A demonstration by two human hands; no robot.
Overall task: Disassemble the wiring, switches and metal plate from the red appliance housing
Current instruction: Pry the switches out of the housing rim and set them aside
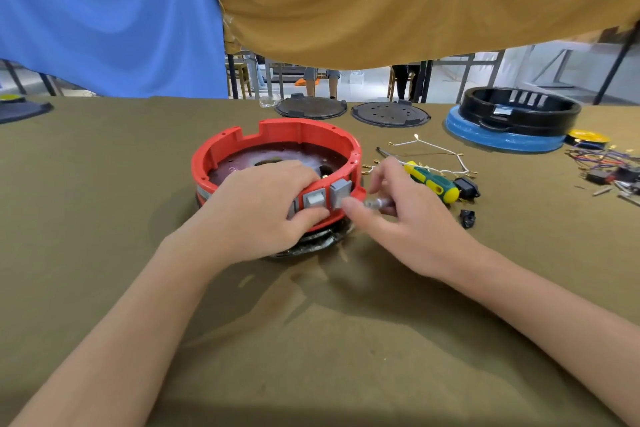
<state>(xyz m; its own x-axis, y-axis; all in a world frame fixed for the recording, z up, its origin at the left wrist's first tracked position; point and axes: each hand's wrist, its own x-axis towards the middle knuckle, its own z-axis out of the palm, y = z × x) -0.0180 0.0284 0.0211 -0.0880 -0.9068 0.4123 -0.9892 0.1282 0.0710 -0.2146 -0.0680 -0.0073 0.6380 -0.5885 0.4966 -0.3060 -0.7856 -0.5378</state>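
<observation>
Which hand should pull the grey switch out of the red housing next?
Probably the right hand: its fingers already sit at the grey rectangular switch, pinching a small metal tool. The left hand grips the round red plastic housing, steadying it.

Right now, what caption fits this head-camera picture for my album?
Left hand steadies the red housing while right hand works at a grey switch.
</observation>
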